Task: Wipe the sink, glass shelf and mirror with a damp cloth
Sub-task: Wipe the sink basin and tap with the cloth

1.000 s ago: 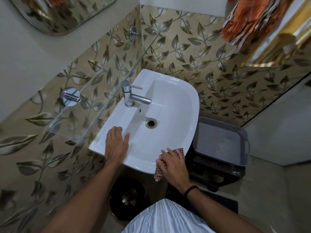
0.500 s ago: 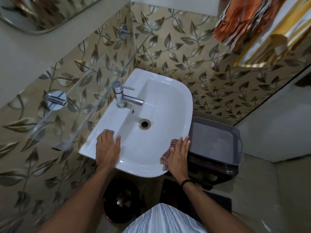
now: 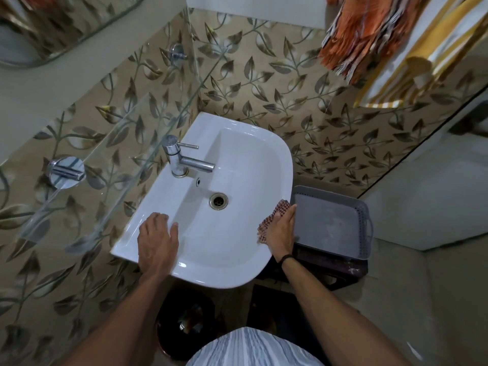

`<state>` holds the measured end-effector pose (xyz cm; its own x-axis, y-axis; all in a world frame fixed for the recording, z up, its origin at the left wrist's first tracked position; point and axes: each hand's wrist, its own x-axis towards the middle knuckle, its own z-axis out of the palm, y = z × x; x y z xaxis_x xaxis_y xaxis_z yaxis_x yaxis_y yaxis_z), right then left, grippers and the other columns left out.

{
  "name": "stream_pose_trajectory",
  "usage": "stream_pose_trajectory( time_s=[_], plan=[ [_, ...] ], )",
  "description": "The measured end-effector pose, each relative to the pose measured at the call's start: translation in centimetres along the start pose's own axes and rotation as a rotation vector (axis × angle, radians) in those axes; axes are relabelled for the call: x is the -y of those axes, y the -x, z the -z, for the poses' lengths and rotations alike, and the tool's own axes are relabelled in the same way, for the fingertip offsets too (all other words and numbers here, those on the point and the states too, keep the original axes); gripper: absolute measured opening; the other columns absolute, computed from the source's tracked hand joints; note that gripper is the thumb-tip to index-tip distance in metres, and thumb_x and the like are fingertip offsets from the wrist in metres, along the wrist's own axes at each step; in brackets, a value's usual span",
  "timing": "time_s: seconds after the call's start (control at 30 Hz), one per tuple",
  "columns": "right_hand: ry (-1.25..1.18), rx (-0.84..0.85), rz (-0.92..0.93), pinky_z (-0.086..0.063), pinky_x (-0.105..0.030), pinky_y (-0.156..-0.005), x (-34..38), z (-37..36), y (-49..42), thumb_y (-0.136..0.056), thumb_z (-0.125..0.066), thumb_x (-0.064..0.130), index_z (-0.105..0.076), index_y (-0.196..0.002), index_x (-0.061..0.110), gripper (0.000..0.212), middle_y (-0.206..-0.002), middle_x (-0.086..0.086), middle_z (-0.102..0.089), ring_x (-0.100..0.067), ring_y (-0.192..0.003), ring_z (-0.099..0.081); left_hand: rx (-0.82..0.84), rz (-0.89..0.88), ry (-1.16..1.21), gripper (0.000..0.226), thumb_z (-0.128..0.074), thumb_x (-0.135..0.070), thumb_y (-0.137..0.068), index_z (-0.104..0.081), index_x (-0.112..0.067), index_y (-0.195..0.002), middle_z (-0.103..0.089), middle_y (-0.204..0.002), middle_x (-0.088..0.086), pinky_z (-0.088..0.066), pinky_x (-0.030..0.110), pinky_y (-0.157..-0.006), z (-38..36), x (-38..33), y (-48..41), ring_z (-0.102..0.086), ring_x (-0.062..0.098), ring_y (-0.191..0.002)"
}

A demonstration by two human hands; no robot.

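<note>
Cloth [image 3: 279,209]: red-checked, at right of centre in the frame. It lies bunched on the right rim of the sink [image 3: 286,165], just where the rim meets a grey basket tray [image 3: 365,207].

Right hand [image 3: 282,233]: laid over the cloth. Its fingers [image 3: 289,212] are straight and close together, pressing the cloth down on the rim rather than gripping it. I cannot tell whether the thumb tucks under.

Left hand [image 3: 158,239]: flat on the near-left rim, fingers loosely spread, holding nothing. It looks like a brace.

Sink: white and glossy. The chrome tap [image 3: 182,159] stands at the back edge and the drain [image 3: 218,200] sits mid-basin. No water is running that I can see.

Step in hand, as I judge it: the sink, first of the three surfaces, with the rim being worked along its right curve. The basin and the tap area may be yet to do; the gloss gives no clue.

Next move probably calls for sliding the flat hand onward along the rim toward the back, with pressure kept on so the cloth does not slip off the outer edge toward the tray. After that comes a dip into the basin.

Glass shelf [image 3: 126,154]: runs diagonally above the left of the sink, held on chrome brackets [image 3: 67,171]. It is clear and its edge is hard to read, so reaching it means lifting the cloth up and over the tap.

Mirror [image 3: 52,22]: upper left corner of the frame, only partly in view, farthest from the cloth.

Elsewhere: orange and yellow towels [image 3: 369,30] hang at upper right, and a dark bin [image 3: 184,323] stands below the sink.
</note>
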<state>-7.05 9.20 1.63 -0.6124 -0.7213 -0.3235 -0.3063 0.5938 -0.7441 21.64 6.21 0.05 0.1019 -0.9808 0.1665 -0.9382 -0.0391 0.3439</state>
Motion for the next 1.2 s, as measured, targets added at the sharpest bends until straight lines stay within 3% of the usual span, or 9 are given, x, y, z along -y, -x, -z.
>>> stream_pose_trajectory(
  time_s=[0.37,0.6,0.83,1.03,1.1,1.2],
  plan=[
    [-0.039,0.021,-0.077,-0.032,-0.042,-0.111,2.4,1.1,-6.8,-0.109,-0.024,0.033,-0.005,-0.160,0.021,0.056,-0.163,-0.008,-0.025,-0.035,-0.140,-0.039,0.014,0.018,-0.007,0.025,-0.058,-0.026,-0.099,-0.058,-0.010,-0.119,-0.054,-0.127,0.008,-0.046,0.050,-0.093,0.1,-0.2,0.1,-0.048,0.033,-0.114],
    [0.257,-0.016,0.156,-0.027,-0.044,-0.120,-0.2,-0.3,-4.6,-0.105,-0.035,0.021,0.003,-0.160,0.011,0.068,-0.168,-0.007,0.008,-0.031,-0.153,-0.013,0.001,0.021,-0.017,0.023,-0.060,-0.023,-0.098,-0.060,-0.010,-0.117,-0.057,-0.126,0.011,-0.047,0.051,-0.091,0.2,-0.4,0.2,-0.050,0.035,-0.113],
    [0.012,0.042,0.106,-0.026,-0.042,-0.120,2.6,0.4,-12.3,-0.107,-0.029,0.019,-0.001,-0.160,0.012,0.060,-0.167,-0.012,-0.005,-0.033,-0.151,-0.019,0.000,0.046,-0.010,0.022,-0.062,-0.022,-0.097,-0.061,-0.012,-0.116,-0.057,-0.126,0.010,-0.048,0.052,-0.090,0.3,-0.6,0.1,-0.051,0.035,-0.112],
    [0.011,0.014,0.096,-0.022,-0.039,-0.120,1.4,-0.6,-11.8,-0.109,-0.026,0.022,-0.003,-0.161,0.013,0.058,-0.168,-0.010,-0.009,-0.030,-0.151,-0.019,0.006,0.075,-0.008,0.023,-0.062,-0.025,-0.097,-0.062,-0.013,-0.117,-0.057,-0.128,0.007,-0.049,0.051,-0.091,0.4,-0.8,0.0,-0.051,0.032,-0.114],
    [0.067,0.000,0.124,-0.026,-0.044,-0.120,0.6,-0.8,-11.4,-0.107,-0.027,0.022,-0.003,-0.160,0.014,0.059,-0.167,-0.009,-0.011,-0.031,-0.150,-0.023,0.012,0.080,-0.015,0.024,-0.062,-0.025,-0.097,-0.062,-0.012,-0.118,-0.057,-0.130,0.008,-0.049,0.051,-0.092,0.3,-0.8,0.1,-0.051,0.033,-0.116],
    [0.217,0.006,0.179,-0.040,-0.054,-0.109,1.1,-0.3,-13.1,-0.106,-0.029,0.024,-0.001,-0.160,0.015,0.062,-0.167,-0.009,-0.009,-0.038,-0.143,-0.035,0.021,0.077,-0.030,0.025,-0.062,-0.026,-0.097,-0.062,-0.012,-0.119,-0.056,-0.131,0.009,-0.048,0.052,-0.093,0.0,-0.6,0.0,-0.050,0.034,-0.117]
  ],
)
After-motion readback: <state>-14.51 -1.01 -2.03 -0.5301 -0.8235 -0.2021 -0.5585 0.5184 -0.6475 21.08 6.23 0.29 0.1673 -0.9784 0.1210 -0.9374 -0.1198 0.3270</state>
